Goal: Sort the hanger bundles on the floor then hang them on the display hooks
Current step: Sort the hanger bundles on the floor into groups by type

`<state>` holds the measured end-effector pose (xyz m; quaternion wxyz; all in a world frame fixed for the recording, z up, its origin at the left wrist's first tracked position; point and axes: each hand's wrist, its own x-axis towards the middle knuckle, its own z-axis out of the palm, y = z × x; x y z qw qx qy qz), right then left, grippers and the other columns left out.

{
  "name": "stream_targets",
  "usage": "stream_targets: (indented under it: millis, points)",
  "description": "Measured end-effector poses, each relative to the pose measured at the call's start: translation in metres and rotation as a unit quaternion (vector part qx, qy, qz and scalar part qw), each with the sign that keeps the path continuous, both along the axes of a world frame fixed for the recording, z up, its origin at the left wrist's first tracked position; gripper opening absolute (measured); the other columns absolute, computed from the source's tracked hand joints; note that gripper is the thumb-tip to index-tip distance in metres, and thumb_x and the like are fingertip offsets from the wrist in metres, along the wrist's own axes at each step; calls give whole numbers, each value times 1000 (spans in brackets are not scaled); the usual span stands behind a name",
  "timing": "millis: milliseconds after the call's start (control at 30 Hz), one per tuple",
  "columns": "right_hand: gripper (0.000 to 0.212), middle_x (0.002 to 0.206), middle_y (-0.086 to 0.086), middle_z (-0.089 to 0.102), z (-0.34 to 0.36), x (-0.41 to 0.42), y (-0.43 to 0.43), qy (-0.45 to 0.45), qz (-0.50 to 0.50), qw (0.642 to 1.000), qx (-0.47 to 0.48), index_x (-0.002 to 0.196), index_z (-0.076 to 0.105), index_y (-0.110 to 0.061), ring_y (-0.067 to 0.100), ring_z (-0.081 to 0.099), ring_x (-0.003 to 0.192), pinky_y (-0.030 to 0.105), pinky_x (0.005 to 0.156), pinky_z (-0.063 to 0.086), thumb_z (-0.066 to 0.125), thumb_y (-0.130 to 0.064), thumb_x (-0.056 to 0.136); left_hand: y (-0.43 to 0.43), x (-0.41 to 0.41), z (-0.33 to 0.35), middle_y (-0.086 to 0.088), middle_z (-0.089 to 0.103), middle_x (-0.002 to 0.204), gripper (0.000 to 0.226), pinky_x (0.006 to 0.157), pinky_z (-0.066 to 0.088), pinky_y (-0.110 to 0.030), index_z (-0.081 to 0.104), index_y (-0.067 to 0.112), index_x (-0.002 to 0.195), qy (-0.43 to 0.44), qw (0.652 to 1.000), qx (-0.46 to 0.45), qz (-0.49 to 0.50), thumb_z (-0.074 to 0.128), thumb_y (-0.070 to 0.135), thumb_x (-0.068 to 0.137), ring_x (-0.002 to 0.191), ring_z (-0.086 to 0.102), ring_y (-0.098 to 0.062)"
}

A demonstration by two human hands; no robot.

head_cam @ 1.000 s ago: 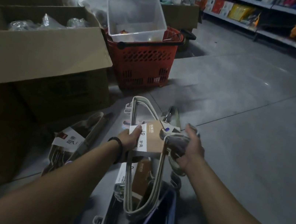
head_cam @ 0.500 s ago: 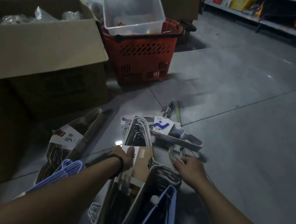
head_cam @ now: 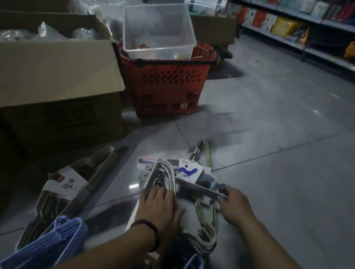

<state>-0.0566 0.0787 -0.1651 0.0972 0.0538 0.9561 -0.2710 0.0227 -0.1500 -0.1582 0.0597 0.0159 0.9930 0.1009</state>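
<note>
The floor [head_cam: 285,151] is pale grey tile crossed by thin dark joint lines. The shopping basket [head_cam: 169,91] is red, patterned with rows of dark slots, and its handle [head_cam: 176,61] is black; the bin [head_cam: 158,31] in it is clear with a milky white cast. The cardboard box [head_cam: 42,71] is plain tan brown. The cream hanger bundle [head_cam: 161,176] is pale greyish cream. The pastel hanger bundle [head_cam: 209,179] shows pink and light blue, and its label [head_cam: 187,172] is white with a blue squiggle. The dark hanger bundle [head_cam: 96,168] is brown under a white card [head_cam: 66,183] with a small red patch. The lavender hangers [head_cam: 60,239] are bluish purple. The wristband [head_cam: 152,230] is black. On the shelves [head_cam: 345,65], packs [head_cam: 284,27] are yellow, with red and orange ones nearby.
</note>
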Motion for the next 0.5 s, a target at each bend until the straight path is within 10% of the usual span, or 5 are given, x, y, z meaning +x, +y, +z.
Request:
stream_targets:
  millis: [300,500]
  points:
    - [64,154,4,43,-21,-8,-5,-98,52,980,166,151,34,-42,37,38,139,56,110,29,60,-48,93,8,4,-11,3,61,124,45,116,26,-45,38,26,132,-17,999,13,34,33,58,99,117,55,-23]
    - [51,139,6,54,-40,9,0,-85,26,946,310,140,57,-35,30,41,128,45,98,34,56,-58,94,11,5,-7,2,59,128,49,116,27,-44,35,25,139,-24,999,16,32,34,56,101,120,53,-22]
